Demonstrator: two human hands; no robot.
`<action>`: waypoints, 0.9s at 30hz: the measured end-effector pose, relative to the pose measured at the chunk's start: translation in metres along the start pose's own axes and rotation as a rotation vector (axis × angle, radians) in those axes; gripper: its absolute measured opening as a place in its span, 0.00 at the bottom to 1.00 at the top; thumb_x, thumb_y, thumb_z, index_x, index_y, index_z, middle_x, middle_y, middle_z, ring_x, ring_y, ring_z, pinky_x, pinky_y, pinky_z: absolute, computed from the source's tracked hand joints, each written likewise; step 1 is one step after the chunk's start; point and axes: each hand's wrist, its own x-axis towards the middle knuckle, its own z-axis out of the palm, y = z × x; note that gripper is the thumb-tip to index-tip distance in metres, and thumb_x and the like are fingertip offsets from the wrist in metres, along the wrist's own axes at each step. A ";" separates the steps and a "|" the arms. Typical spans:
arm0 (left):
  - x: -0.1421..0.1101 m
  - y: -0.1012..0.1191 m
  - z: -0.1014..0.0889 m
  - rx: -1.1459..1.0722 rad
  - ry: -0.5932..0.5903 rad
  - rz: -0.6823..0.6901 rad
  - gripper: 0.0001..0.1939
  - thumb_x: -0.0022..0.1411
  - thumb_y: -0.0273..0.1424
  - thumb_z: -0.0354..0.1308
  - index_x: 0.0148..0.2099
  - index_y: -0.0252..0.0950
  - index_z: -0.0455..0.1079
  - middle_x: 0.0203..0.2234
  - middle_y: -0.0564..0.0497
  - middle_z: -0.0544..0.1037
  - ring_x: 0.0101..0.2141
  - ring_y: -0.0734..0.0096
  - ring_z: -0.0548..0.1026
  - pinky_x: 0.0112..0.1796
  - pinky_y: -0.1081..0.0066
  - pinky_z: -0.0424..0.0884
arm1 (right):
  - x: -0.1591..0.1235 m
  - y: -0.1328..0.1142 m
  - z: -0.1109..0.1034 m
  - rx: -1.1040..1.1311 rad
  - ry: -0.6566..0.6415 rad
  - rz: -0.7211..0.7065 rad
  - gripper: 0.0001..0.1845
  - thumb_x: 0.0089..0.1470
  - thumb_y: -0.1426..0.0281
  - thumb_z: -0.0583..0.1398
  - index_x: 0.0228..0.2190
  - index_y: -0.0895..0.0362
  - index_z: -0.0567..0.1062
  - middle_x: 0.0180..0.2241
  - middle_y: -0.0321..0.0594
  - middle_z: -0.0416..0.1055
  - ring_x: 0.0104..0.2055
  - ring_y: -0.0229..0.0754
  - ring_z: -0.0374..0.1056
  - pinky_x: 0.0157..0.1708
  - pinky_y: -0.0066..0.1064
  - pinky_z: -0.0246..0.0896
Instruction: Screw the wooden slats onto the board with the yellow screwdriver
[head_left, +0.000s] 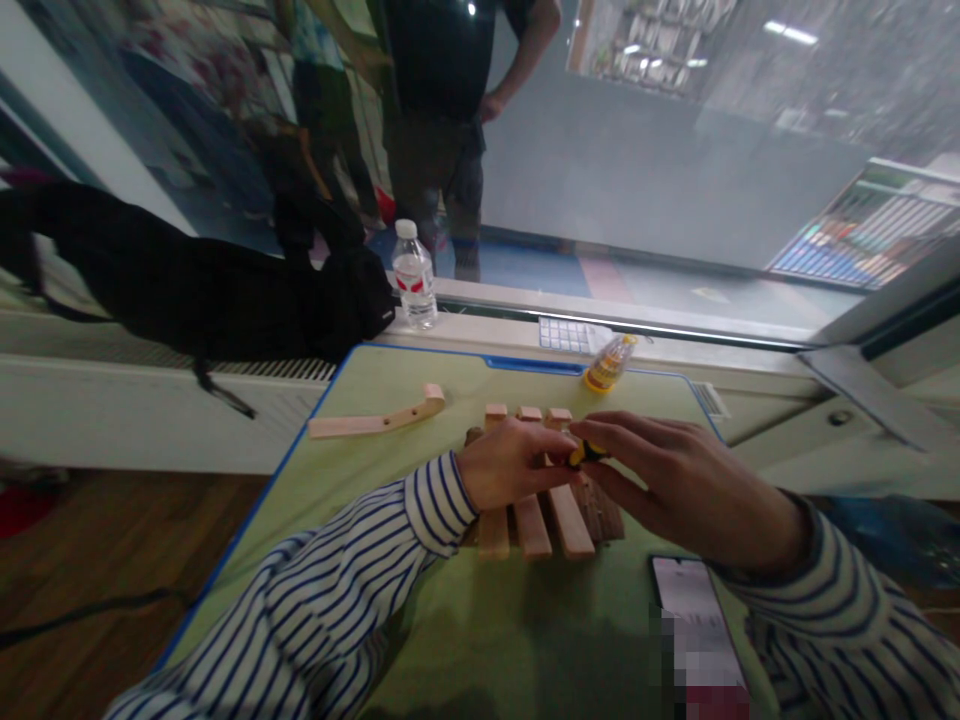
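Note:
My right hand [667,480] reaches in from the right, its thumb and fingers closed on a small yellow-and-black handle that looks like a short screwdriver [586,453]. Beside it, my left hand [510,465] pinches with its fingertips close to the tool; what lies between them is hidden. Under both hands lie several pale wooden strips [534,525] with raised block ends, side by side across darker bark-covered wood [600,508]. Away to the left on the table rests a curved wooden strip [382,420] with holes and a block at one end.
The green table [427,630] has a blue rim. A phone [694,610] lies near my right forearm. At the back edge stands a clear container with yellow parts [609,364]. A water bottle [415,280] and a black bag [225,290] rest on the sill. People show through the glass.

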 end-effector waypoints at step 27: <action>0.002 0.001 -0.003 0.036 -0.055 0.088 0.07 0.61 0.27 0.52 0.40 0.34 0.69 0.28 0.54 0.72 0.29 0.77 0.68 0.32 0.77 0.61 | -0.001 0.001 0.009 -0.041 0.068 0.043 0.14 0.59 0.68 0.52 0.47 0.57 0.65 0.42 0.43 0.72 0.37 0.41 0.71 0.36 0.34 0.66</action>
